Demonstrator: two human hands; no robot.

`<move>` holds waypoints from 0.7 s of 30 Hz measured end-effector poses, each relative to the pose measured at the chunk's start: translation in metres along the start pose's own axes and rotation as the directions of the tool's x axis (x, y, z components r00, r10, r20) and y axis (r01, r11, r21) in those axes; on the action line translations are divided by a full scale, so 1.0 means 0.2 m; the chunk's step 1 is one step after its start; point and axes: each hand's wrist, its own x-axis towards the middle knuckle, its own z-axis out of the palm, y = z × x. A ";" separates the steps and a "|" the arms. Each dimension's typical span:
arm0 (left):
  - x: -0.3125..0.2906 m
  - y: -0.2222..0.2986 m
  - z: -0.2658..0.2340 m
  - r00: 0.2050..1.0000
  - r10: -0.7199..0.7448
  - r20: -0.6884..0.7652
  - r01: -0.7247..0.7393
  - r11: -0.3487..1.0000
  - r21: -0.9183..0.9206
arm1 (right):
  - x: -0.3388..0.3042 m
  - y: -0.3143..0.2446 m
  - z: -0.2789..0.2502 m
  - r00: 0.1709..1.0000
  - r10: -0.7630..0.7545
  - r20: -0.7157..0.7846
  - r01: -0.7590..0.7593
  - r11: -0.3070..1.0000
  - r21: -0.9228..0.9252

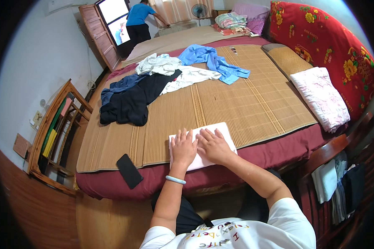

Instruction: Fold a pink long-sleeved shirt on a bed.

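A pale pink folded cloth (221, 129), probably a garment, lies flat at the near edge of the bed, partly on the bamboo mat (220, 106). My left hand (183, 146) rests palm down on its left part, fingers stretched out. Beside it, my right hand (212, 145) presses flat on the cloth with fingers spread, the two hands nearly touching. A pale bangle circles my left wrist. Much of the cloth is hidden under my hands.
A loose heap holds black clothing (129, 101), white clothing (160, 64) and a blue shirt (214, 62). A black phone (129, 171) lies at the bed's near-left edge. A folded floral quilt (320, 97) sits right. Far off, a person in blue (140, 16) bends over another bed.
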 end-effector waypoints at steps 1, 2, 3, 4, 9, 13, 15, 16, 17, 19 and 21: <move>0.00 -0.01 0.00 1.000 -0.009 -0.020 0.009 1.000 0.016 | 0.00 0.02 0.00 1.000 0.000 0.020 0.000 1.000 0.001; 0.00 -0.03 0.00 0.999 -0.011 -0.043 0.012 1.000 0.026 | 0.00 0.04 -0.01 1.000 -0.021 -0.019 0.021 1.000 0.021; 0.00 -0.04 0.00 0.999 -0.017 -0.040 0.018 0.999 0.032 | 0.00 0.07 -0.02 1.000 0.013 -0.003 -0.013 1.000 0.018; 0.01 -0.06 0.00 0.999 -0.035 -0.034 0.036 0.999 0.037 | -0.01 0.09 -0.03 0.999 0.045 -0.003 -0.045 0.999 0.003; 0.02 -0.11 -0.04 0.982 -0.179 0.060 0.176 0.983 0.044 | 0.00 0.24 -0.05 0.955 0.283 0.087 -0.289 0.955 0.071; 0.02 -0.13 -0.08 0.958 -0.262 0.115 0.262 0.965 0.019 | -0.02 0.37 -0.06 0.914 0.383 0.130 -0.401 0.900 0.169; 0.01 -0.13 -0.09 0.956 -0.267 0.120 0.267 0.963 0.018 | -0.03 0.40 -0.07 0.927 0.358 0.112 -0.374 0.906 0.200; 0.01 -0.12 -0.10 0.956 -0.269 0.116 0.270 0.963 0.014 | -0.02 0.40 -0.08 0.914 0.383 0.134 -0.403 0.895 0.190; 0.01 -0.11 -0.10 0.968 -0.241 0.064 0.235 0.968 0.082 | -0.03 0.39 -0.10 0.928 0.356 0.105 -0.371 0.904 0.212; 0.01 -0.07 -0.10 0.978 -0.207 0.015 0.202 0.967 0.152 | -0.02 0.35 -0.13 0.906 0.410 0.105 -0.423 0.887 0.185; 0.01 -0.02 -0.09 0.993 -0.113 -0.027 0.116 0.986 0.118 | 0.00 0.28 -0.14 0.944 0.330 0.027 -0.331 0.940 0.079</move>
